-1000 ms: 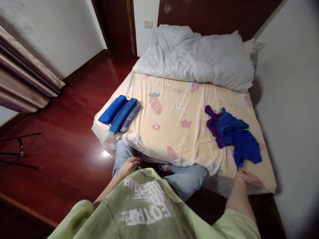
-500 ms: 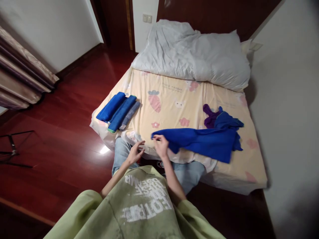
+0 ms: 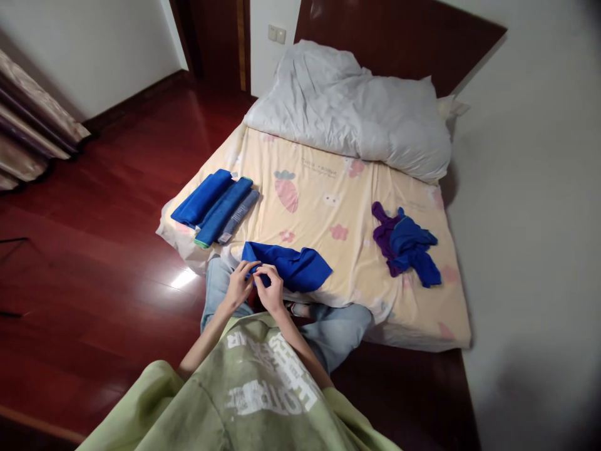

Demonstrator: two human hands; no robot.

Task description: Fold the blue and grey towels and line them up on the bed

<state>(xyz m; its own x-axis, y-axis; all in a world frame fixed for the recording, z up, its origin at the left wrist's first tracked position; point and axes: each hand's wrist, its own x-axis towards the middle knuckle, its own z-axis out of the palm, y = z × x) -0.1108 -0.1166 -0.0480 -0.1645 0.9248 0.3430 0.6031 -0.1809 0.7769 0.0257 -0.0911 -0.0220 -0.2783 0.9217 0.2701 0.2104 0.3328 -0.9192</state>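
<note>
A bright blue towel (image 3: 300,268) lies crumpled along the front edge of the bed, its left end lifted towards my body. My left hand (image 3: 240,283) pinches that end, fingers bent around the cloth. Right beside it, my right hand (image 3: 270,288) grips the same edge between thumb and fingers, the two hands almost touching. To the left lie a folded blue towel (image 3: 203,197), a folded blue towel with green edging (image 3: 224,212) and a folded grey-blue one (image 3: 239,216), side by side. On the right sits a loose heap of blue cloth (image 3: 413,241) and purple cloth (image 3: 384,238).
The bed (image 3: 347,207) has a pale yellow patterned sheet. A bunched light grey quilt (image 3: 347,113) lies at its head, against the dark headboard (image 3: 399,37). A wall (image 3: 526,188) stands close on the right, and curtains (image 3: 37,119) hang at the left.
My right hand has drawn the blue towel left, away from the cloth heap. My left hand has closed on its end, and the hands have come together. The view has shifted slightly.
</note>
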